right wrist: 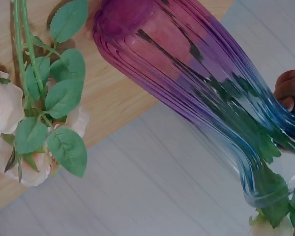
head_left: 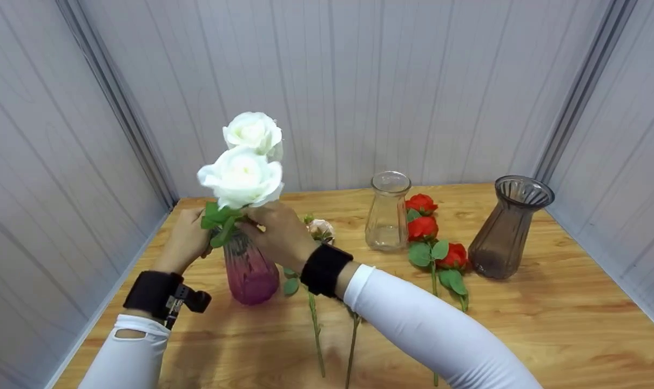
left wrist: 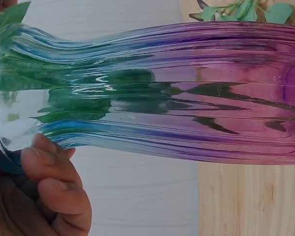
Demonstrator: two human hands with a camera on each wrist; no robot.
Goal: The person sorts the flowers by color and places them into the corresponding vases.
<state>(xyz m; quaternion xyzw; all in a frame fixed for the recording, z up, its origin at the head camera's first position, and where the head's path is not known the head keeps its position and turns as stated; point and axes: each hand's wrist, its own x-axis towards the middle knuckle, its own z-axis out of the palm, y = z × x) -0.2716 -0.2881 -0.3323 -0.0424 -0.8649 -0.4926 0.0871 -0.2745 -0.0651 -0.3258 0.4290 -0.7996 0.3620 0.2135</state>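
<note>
Two white artificial roses [head_left: 243, 178] stand in a ribbed glass vase [head_left: 253, 275], purple-pink at its base and bluish at the neck. Their leafy stems show through the glass in both wrist views. My left hand [head_left: 189, 237] grips the vase near its rim from the left, fingers curled at the neck [left wrist: 56, 182]. On the other side, my right hand [head_left: 281, 229] pinches the white roses' stems and leaves just above the mouth. Its fingertips are partly hidden by foliage, and only a sliver of that hand shows in the right wrist view.
Pale pink roses [head_left: 321, 229] lie right of the vase, stems toward me, partly under my right arm. Farther right stand a clear vase [head_left: 387, 216] and a grey vase [head_left: 507, 232], with several red roses [head_left: 423, 228] lying between them. Panelled walls [head_left: 332, 97] enclose the wooden table [head_left: 564, 302].
</note>
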